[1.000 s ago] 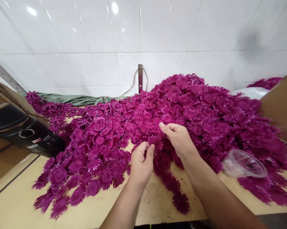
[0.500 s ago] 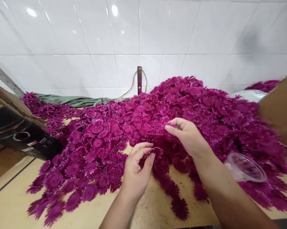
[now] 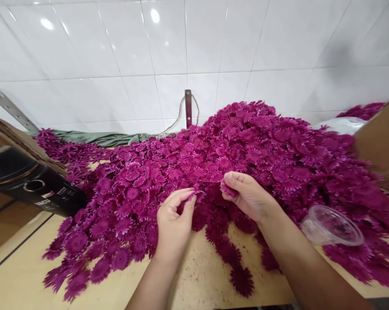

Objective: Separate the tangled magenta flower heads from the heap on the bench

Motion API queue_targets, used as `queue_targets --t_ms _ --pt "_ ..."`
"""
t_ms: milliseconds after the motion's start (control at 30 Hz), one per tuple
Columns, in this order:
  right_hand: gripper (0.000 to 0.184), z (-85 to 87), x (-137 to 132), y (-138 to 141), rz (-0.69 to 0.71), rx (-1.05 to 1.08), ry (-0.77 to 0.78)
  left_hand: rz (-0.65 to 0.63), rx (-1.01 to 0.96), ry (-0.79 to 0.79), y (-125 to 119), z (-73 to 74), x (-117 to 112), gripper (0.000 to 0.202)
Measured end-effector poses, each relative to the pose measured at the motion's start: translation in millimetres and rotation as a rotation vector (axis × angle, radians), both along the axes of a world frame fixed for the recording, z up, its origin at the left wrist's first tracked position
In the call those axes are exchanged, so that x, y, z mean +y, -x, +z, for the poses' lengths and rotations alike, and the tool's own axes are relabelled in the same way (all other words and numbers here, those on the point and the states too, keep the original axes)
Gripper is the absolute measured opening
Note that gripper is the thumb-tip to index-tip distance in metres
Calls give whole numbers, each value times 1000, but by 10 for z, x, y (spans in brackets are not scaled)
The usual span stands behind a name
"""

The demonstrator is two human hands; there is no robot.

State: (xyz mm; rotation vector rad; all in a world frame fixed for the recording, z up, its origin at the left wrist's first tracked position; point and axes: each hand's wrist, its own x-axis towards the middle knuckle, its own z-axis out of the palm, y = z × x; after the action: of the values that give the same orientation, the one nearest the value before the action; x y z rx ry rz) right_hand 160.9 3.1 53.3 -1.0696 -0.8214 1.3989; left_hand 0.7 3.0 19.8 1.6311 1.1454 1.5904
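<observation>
My left hand (image 3: 175, 215) pinches a magenta fabric flower piece (image 3: 198, 192) between thumb and fingertips, just in front of the pile. To its right, my right hand (image 3: 246, 193) is closed on another magenta flower piece (image 3: 228, 189), held by its edge with the petals pointing left and down. The two hands are a short gap apart, and their pieces do not touch. Behind and around them spreads a large heap of the same magenta flower pieces (image 3: 252, 146), round with notched petals. A few loose pieces (image 3: 241, 280) trail toward the table's front.
A clear plastic tub (image 3: 336, 226) stands among the flowers at right. On the left a black vacuum bottle (image 3: 42, 185) leans by a cardboard box (image 3: 16, 133). Another cardboard panel (image 3: 380, 146) borders the right. Green cloth (image 3: 100, 137) lies along the tiled wall (image 3: 132, 94).
My left hand has shifted left and slightly up, turning its flower piece edge-on. My right hand has come down a little, and the flower piece in it now shows more fully.
</observation>
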Motion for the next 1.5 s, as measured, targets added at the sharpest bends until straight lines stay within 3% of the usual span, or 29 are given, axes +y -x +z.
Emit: queue_targets --t_ms 133,267,433,533,600,733,800,1067,1200,1367,1500 --pt "43 52 64 -138 -141 -172 -83 -81 -89 152 33 47 69 11" --pt "35 64 234 -177 -360 -555 -209 -130 -97 194 -11 68 95 9" --pt "17 17 391 -199 -483 -1005 -373 -150 -190 310 -35 40 89 12" --pt "38 -6 344 -154 -537 -1233 -458 -200 -287 434 -32 39 68 18" --pt "38 -12 243 -81 -467 -1285 -525 -217 -343 495 -31 44 59 20" --pt "16 -16 32 92 -22 -1037 -416 -231 -370 516 -38 41 60 19" --pt "12 -16 -7 137 70 -911 -340 -234 -357 510 -43 30 59 18" --pt "7 3 17 118 162 -649 -214 -270 -262 446 -28 54 31 20" --pt "22 -11 8 113 199 -429 -123 -288 -176 354 -48 66 4 18" --pt "34 -33 13 97 170 -317 -63 -210 -135 277 -70 76 -8 13" --pt "38 -51 46 9 71 -332 -70 -74 -199 362 -18 101 59 7"
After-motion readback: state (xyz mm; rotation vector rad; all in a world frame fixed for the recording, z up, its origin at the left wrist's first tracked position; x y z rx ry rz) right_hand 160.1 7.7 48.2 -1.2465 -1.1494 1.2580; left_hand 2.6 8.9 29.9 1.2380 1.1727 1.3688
